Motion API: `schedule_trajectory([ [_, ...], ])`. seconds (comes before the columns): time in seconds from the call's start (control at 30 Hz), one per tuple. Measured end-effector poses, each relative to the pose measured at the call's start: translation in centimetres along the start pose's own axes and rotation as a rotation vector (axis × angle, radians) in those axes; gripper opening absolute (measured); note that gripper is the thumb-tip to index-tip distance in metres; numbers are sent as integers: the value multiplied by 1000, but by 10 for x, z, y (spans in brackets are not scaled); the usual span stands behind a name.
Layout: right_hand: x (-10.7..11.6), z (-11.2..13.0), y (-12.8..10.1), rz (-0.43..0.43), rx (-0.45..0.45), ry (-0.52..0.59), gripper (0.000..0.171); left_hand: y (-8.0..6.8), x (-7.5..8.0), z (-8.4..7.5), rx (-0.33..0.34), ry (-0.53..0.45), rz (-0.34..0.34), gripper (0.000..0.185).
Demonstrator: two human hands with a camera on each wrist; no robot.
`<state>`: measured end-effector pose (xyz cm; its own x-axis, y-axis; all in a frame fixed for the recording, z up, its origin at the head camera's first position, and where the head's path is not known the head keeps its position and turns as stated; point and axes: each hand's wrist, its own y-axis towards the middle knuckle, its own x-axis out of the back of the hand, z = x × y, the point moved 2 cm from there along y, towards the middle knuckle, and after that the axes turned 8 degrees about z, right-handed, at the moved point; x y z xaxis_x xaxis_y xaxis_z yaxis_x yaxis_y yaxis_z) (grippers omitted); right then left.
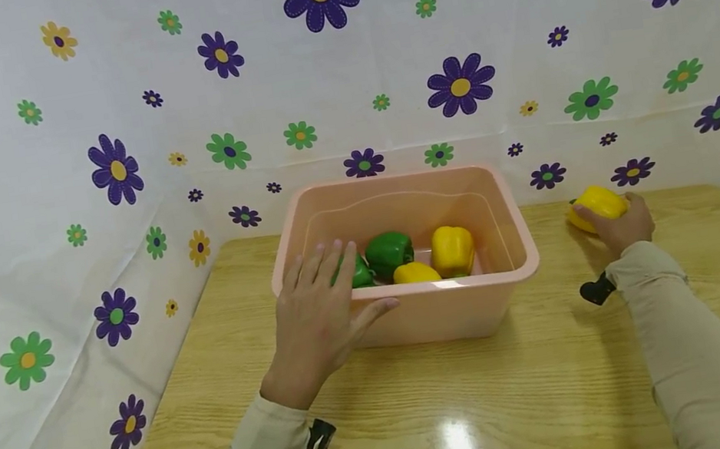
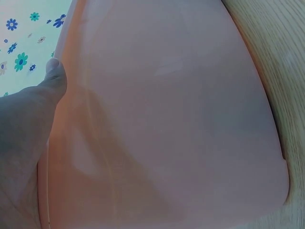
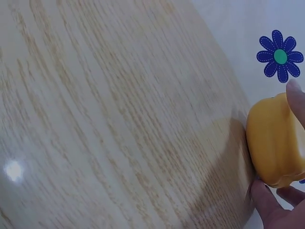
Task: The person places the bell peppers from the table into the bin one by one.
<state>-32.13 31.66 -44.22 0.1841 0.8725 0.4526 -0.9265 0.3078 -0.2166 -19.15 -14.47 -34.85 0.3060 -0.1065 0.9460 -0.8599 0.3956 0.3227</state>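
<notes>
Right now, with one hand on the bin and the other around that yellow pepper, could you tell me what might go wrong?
1. The right hand grips the yellow pepper near the table's back edge by the wall; its smooth, rounded skin might slip and roll away.
2. The left hand only rests with straight fingers on the pink bin rim, so a bump could slide the bin on the glossy table.
3. Four peppers already crowd the bin floor; another dropped in could bounce off them.

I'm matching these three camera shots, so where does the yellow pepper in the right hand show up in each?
Head: yellow pepper at the right, on the wooden table, under the right hand.
Left wrist: not in it; only the pink tub.
Right wrist: at the right edge.
Shared landmark: the wooden table.
</notes>
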Motion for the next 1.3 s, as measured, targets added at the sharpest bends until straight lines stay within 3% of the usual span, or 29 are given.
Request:
schedule_trajectory([
  [0.57, 1, -9, 13, 17, -11, -31, 107, 0, -1, 1, 11, 1, 8, 98],
  [1.3, 7, -5, 0, 63, -79, 92, 109, 0, -1, 0, 11, -2, 3, 99],
])
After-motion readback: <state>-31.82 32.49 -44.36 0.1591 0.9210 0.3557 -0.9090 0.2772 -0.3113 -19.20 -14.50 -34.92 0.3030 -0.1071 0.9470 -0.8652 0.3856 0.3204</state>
